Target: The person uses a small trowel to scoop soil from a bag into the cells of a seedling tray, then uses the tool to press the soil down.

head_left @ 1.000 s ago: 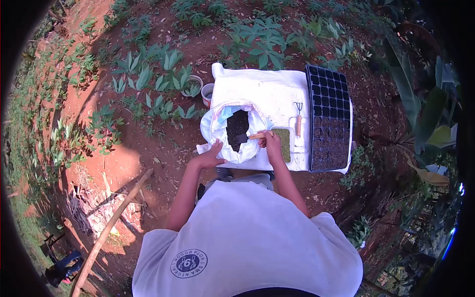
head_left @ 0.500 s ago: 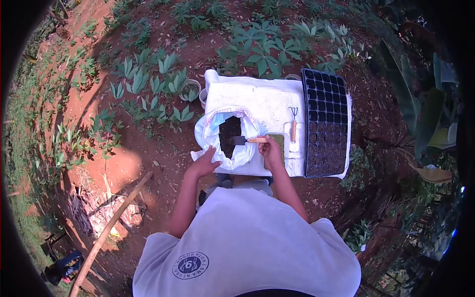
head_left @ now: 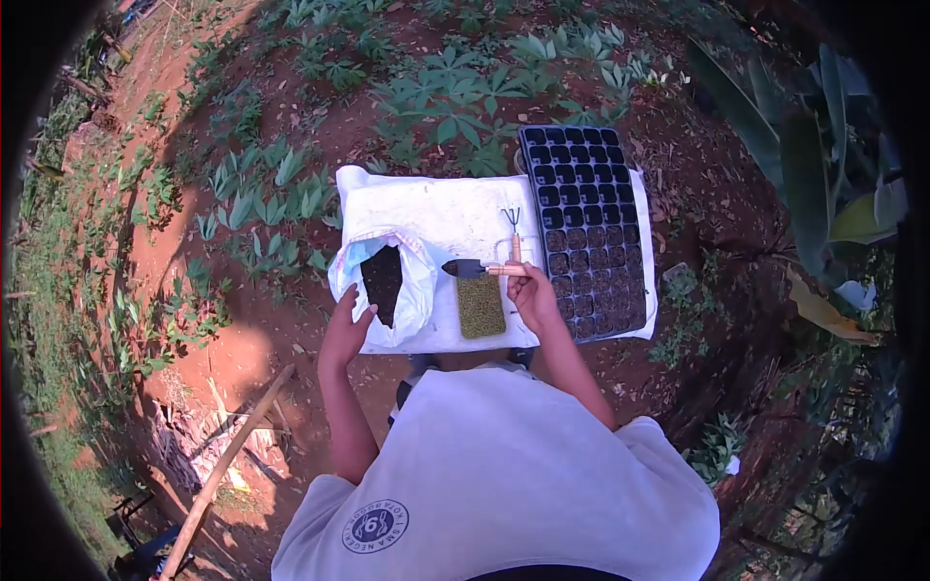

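A white bag (head_left: 418, 295) of dark soil (head_left: 384, 283) stands open on the left of the white-covered table. My left hand (head_left: 349, 324) is at its near left rim, fingers apart. In my right hand (head_left: 531, 292) is the wooden handle of a small trowel (head_left: 467, 268), its dark blade pointing left over the far end of a tray of small green grains (head_left: 480, 310). A small hand rake (head_left: 514, 232) lies just beyond. To the right rests a black seedling tray (head_left: 588, 198), its nearer cells filled with soil and its farther ones without.
The white table cover (head_left: 426, 203) extends behind the bag. Leafy plants (head_left: 450, 102) grow on the ground beyond. A wooden pole (head_left: 228, 455) slants at the lower left, and large banana leaves (head_left: 806, 184) stand at the right.
The trowel in my right hand has moved out of the bag's opening to above the grain tray. The view has shifted, and the grain tray now shows more fully.
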### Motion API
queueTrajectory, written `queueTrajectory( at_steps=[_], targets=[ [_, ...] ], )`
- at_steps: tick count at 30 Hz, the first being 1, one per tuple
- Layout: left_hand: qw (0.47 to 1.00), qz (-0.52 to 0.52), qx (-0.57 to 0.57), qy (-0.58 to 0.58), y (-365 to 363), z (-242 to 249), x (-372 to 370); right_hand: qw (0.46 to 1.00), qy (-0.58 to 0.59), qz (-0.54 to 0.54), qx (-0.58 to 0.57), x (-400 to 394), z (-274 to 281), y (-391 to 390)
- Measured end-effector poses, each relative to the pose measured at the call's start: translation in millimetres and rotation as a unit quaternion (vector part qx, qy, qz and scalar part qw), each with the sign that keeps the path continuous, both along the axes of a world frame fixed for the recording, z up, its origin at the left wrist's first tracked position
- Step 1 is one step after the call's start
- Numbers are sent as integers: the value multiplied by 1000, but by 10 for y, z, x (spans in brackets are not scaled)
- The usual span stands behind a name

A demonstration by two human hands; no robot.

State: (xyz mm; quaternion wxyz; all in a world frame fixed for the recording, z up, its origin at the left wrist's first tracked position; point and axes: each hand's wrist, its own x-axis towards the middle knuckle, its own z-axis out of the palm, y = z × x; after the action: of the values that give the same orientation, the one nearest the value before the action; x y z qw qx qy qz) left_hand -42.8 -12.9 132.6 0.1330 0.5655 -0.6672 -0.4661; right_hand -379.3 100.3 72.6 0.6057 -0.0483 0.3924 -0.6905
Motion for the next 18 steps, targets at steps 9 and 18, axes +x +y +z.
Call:
queueTrajectory(
  at_steps=[9,18],
  targets=[
    [982,-84,53,162,336,261,-1371,994,-27,-103,-15,-1031,14,660],
    [967,-148,149,143,751,-175,-2795,976,13,-218,-25,-1882,-53,1261]
  ],
)
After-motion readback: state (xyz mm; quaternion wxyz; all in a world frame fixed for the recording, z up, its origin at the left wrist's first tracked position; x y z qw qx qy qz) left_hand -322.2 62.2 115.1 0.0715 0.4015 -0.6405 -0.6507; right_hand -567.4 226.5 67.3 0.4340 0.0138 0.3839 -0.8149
